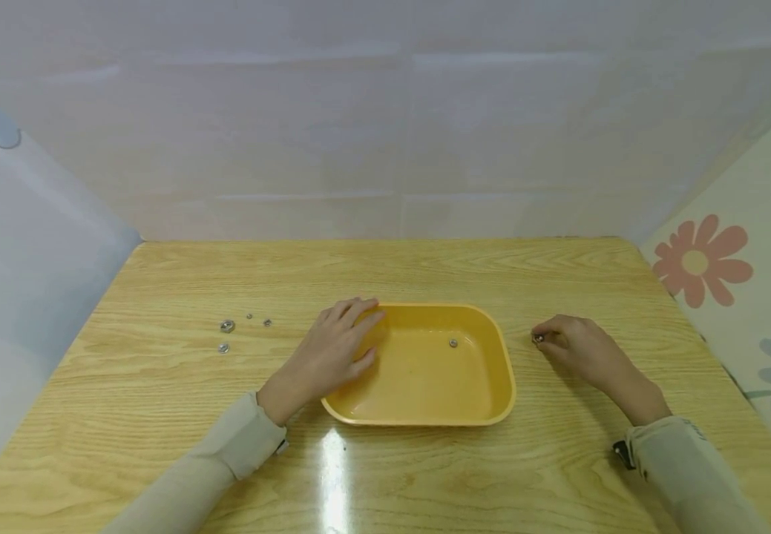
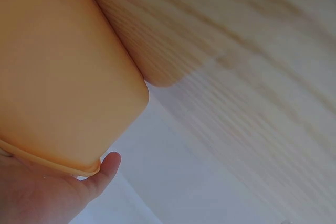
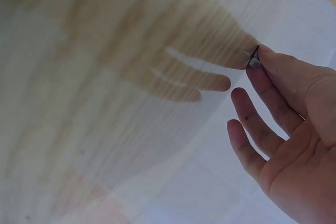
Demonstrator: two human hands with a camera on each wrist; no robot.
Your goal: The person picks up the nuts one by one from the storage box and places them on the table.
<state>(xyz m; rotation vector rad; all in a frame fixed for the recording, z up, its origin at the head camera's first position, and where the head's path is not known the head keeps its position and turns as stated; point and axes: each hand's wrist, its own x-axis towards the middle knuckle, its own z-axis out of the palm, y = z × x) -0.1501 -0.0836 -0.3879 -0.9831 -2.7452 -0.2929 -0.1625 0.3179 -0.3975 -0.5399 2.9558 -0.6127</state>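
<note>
A yellow plastic basin point(image 1: 418, 423) stands on the table, with one small metal nut point(image 1: 453, 343) on its floor. My left hand point(image 1: 332, 348) lies over the basin's left end, its fingers loosely extended across the rim and the thumb inside. In the left wrist view, one digit point(image 2: 109, 167) reaches past the rim. To the right of the basin, my right hand point(image 1: 588, 352) pinches a metal nut point(image 1: 537, 338) between thumb and index finger, at the tabletop. That nut point(image 3: 254, 63) shows at the fingertips in the right wrist view; the other fingers are spread.
Several metal nuts of different sizes lie left of the basin, among them a large nut point(image 1: 227, 325) and a smaller nut point(image 1: 223, 348). The wood-grain table point(image 1: 398, 271) meets a pale wall point(image 1: 398, 148) at the back and patterned side panels point(image 1: 759, 222).
</note>
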